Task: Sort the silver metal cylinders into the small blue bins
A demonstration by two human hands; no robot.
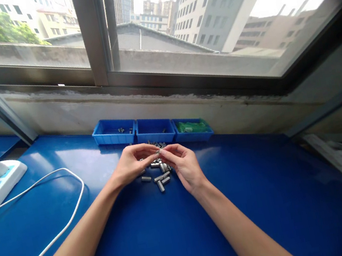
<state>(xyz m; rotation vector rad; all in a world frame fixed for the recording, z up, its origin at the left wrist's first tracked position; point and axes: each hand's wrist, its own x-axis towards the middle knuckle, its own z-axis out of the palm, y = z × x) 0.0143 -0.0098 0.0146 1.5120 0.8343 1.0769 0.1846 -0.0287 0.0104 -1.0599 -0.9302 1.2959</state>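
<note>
My left hand (134, 162) and my right hand (183, 163) meet fingertip to fingertip above the blue table. Pinched between them is a small metal piece (157, 151), mostly covered by the fingers, so its exact kind does not show. Beneath and around the hands lies a loose pile of short grey metal cylinders (161, 185), several of them partly hidden by the fingers. One cylinder (146, 179) rests a little apart, below my left hand.
Three blue bins stand in a row behind the hands: the left bin (113, 138) and middle bin (156, 138) hold small metal parts, the right bin (193, 135) a green bag (194, 126). At left are a white power strip (16, 167) and a white cable (81, 191).
</note>
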